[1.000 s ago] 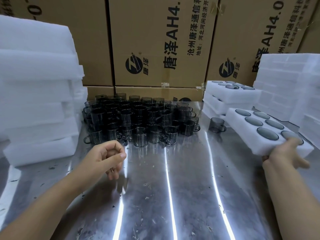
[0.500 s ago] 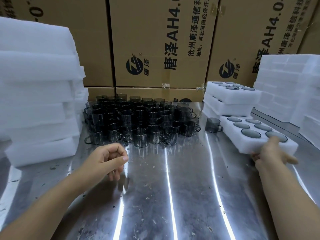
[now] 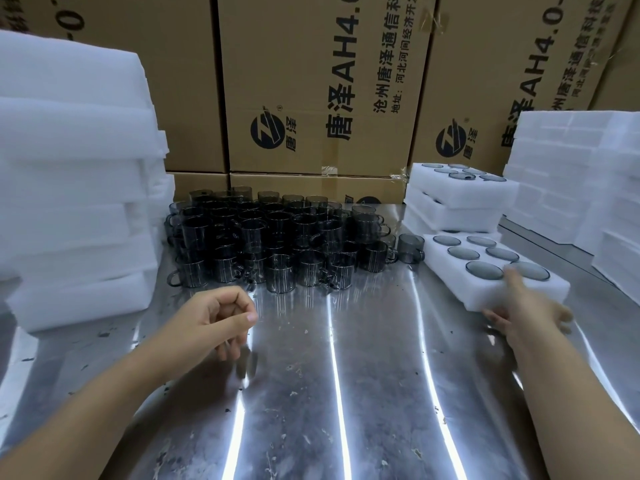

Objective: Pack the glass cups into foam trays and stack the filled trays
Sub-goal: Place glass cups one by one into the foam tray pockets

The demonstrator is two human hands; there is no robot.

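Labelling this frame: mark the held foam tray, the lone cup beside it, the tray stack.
Held foam tray [image 3: 554, 291]: head view, front wall.
Lone cup [image 3: 410, 247]: head view, glass side.
Tray stack [image 3: 460, 197]: head view, top tray's front wall.

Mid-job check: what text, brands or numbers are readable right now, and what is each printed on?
"唐泽AH4.0", cut off at the frame edge: middle cardboard box.
"沧州唐泽通信", cut off: same box.
"地址:河北河间经济开", cut off: same box.
"唐泽" beside a round logo: middle box and right cardboard box.
"唐泽AH4.0-": right box; its small lines are too blurred.
"-0-" fragment: left cardboard box.
None on the foam tray or glass cups.
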